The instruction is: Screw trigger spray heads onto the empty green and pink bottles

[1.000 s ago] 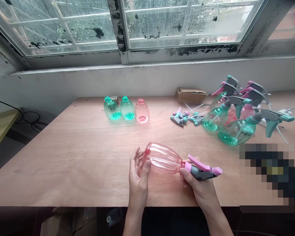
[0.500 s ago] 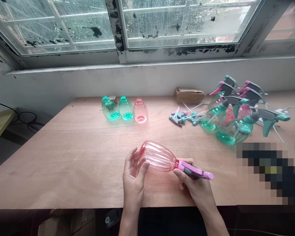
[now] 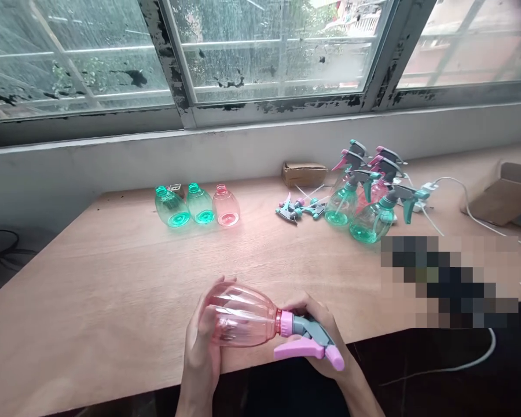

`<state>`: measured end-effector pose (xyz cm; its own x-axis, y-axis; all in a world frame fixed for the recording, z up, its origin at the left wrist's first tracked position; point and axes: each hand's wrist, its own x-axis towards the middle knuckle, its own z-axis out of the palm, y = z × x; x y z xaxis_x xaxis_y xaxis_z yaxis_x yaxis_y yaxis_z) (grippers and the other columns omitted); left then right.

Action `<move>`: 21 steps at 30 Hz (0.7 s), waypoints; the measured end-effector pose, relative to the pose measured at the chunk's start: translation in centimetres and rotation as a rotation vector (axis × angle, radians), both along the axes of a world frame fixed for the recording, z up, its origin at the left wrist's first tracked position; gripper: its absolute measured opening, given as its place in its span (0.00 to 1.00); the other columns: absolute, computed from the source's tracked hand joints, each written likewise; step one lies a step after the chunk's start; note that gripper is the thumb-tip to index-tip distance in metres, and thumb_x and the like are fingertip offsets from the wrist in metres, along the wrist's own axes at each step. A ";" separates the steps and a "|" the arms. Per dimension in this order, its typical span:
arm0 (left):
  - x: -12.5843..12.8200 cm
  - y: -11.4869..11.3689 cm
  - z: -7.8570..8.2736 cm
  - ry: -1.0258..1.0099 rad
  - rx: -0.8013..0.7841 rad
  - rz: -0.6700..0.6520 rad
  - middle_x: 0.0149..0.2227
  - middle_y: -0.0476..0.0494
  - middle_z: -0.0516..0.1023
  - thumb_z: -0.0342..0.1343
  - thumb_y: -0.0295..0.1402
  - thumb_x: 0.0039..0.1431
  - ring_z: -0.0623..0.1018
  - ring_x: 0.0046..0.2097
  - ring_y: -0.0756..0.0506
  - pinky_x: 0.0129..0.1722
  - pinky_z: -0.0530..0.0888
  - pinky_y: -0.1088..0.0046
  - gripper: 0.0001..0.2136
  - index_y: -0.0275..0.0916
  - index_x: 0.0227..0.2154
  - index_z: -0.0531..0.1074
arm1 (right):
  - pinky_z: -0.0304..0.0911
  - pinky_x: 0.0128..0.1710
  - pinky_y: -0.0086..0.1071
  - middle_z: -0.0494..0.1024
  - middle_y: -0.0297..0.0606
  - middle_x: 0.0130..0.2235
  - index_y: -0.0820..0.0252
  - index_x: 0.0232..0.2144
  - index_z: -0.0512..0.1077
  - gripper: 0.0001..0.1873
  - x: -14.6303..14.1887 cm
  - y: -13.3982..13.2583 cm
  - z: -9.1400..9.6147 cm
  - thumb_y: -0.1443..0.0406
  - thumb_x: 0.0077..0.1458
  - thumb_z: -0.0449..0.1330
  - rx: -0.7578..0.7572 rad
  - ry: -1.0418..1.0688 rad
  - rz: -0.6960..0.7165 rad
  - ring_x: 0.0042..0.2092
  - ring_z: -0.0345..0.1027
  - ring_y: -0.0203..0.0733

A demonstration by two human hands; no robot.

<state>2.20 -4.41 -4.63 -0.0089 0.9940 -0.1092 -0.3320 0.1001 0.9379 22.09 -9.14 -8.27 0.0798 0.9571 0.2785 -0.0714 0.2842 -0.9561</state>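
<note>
A pink see-through spray bottle (image 3: 245,321) lies sideways between my two hands, over the table's near edge. My left hand (image 3: 198,350) is wrapped round its wide base, with the fingers showing behind the clear wall. At the other end, the pink-and-grey trigger head (image 3: 316,331) sits on the neck, its trigger toward me. My right hand (image 3: 325,315) closes round the head from behind; the head hides some of its fingers.
Two green bottles (image 3: 200,204) and a pink bottle (image 3: 226,207) stand headless at the back left. Loose trigger heads (image 3: 292,209) lie near a cardboard box (image 3: 304,174). Several headed spray bottles (image 3: 372,223) stand to the right, beside a pixelated dark patch (image 3: 449,281) and a white cable (image 3: 465,202).
The spray bottle and both hands have come lower and to the left in view. The bottle has rolled, so its trigger now faces me. My view has swung to the right.
</note>
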 end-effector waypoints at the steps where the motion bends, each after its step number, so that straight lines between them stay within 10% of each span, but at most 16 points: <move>1: 0.0 0.0 0.1 0.024 -0.005 0.000 0.56 0.39 0.82 0.64 0.56 0.57 0.75 0.61 0.32 0.54 0.74 0.61 0.29 0.42 0.54 0.78 | 0.57 0.24 0.30 0.75 0.28 0.24 0.53 0.36 0.80 0.11 -0.3 0.0 0.0 0.60 0.51 0.75 -0.005 0.058 -0.040 0.23 0.63 0.38; 9: 1.2 -0.1 0.4 0.246 0.199 0.166 0.51 0.45 0.80 0.65 0.44 0.57 0.77 0.56 0.35 0.51 0.75 0.62 0.16 0.48 0.47 0.78 | 0.47 0.18 0.26 0.70 0.26 0.20 0.57 0.26 0.73 0.21 -2.7 1.6 0.1 0.48 0.61 0.68 -0.186 0.385 -0.143 0.16 0.56 0.30; 16: 1.5 -3.0 2.2 0.567 0.901 0.281 0.52 0.40 0.74 0.63 0.35 0.62 0.76 0.53 0.36 0.49 0.79 0.54 0.12 0.49 0.48 0.75 | 0.55 0.20 0.23 0.69 0.29 0.16 0.60 0.21 0.71 0.29 -3.0 1.5 1.3 0.48 0.67 0.63 -0.309 0.594 0.128 0.16 0.63 0.30; 21: -0.1 -3.9 4.5 0.698 0.870 0.144 0.55 0.37 0.75 0.65 0.49 0.61 0.76 0.58 0.29 0.52 0.78 0.49 0.23 0.50 0.56 0.73 | 0.58 0.16 0.27 0.73 0.32 0.22 0.59 0.27 0.75 0.30 0.3 1.0 2.1 0.40 0.66 0.59 -0.234 0.361 0.097 0.16 0.64 0.35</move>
